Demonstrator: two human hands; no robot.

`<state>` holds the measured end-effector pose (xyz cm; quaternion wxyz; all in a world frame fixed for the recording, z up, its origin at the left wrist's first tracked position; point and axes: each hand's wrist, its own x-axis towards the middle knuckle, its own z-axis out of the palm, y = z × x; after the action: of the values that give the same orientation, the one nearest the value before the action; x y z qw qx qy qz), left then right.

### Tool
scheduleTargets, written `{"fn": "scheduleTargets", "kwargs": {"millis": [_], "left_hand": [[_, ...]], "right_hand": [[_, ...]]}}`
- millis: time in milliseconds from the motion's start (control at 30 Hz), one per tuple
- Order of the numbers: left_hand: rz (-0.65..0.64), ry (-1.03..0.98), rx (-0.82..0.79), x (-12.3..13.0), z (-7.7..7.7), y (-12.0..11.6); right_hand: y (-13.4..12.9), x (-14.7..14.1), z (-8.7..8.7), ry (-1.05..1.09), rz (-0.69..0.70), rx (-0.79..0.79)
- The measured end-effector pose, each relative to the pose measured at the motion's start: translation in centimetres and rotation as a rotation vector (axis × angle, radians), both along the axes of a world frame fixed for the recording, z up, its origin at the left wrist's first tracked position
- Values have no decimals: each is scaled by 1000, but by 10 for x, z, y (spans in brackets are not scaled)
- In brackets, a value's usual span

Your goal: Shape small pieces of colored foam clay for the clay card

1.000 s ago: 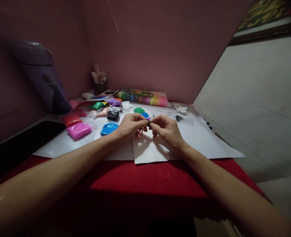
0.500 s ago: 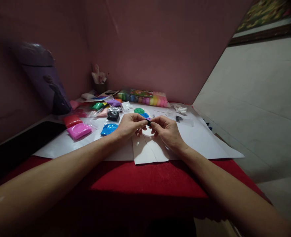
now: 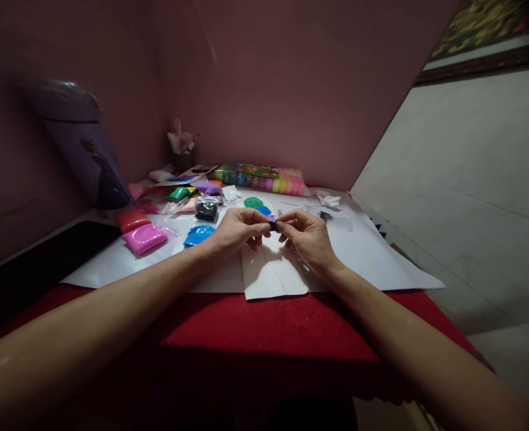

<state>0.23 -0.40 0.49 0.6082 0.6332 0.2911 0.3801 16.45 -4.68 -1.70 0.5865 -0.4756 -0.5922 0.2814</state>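
Between the fingertips of both hands is a small black piece (image 3: 273, 225), pinched from both sides. My left hand (image 3: 241, 229) grips its left end with thumb and forefinger. On its right end, my right hand (image 3: 307, 233) is closed in a similar pinch. Below them lies a white sheet (image 3: 275, 278) with my hands' shadow on it. Just beyond the fingers are a green textured patch (image 3: 253, 202) and a blue one (image 3: 264, 211), with a bit of purple partly hidden by the fingers.
Left of my hands lie a blue packet (image 3: 198, 235), a black packet (image 3: 206, 209), a pink packet (image 3: 145, 239) and a red packet (image 3: 132, 220). A long bag of coloured clay (image 3: 262, 179) lies at the back. Black bits (image 3: 325, 215) are on the right.
Both hands, with the black piece between them, are very slightly lower and to the right. The pinch of both hands stays closed.
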Motion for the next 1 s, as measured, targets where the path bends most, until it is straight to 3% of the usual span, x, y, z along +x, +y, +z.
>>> {"fn": "scheduleTargets", "kwargs": {"millis": [467, 767, 1000], "left_hand": [[-23, 37, 10, 1, -1, 0], [-13, 14, 122, 2, 2, -3], [5, 34, 132, 2, 2, -2]], "right_hand": [[-3, -4, 2, 50, 143, 18], [-4, -3, 5, 37, 78, 23], [-3, -4, 4, 58, 107, -3]]}}
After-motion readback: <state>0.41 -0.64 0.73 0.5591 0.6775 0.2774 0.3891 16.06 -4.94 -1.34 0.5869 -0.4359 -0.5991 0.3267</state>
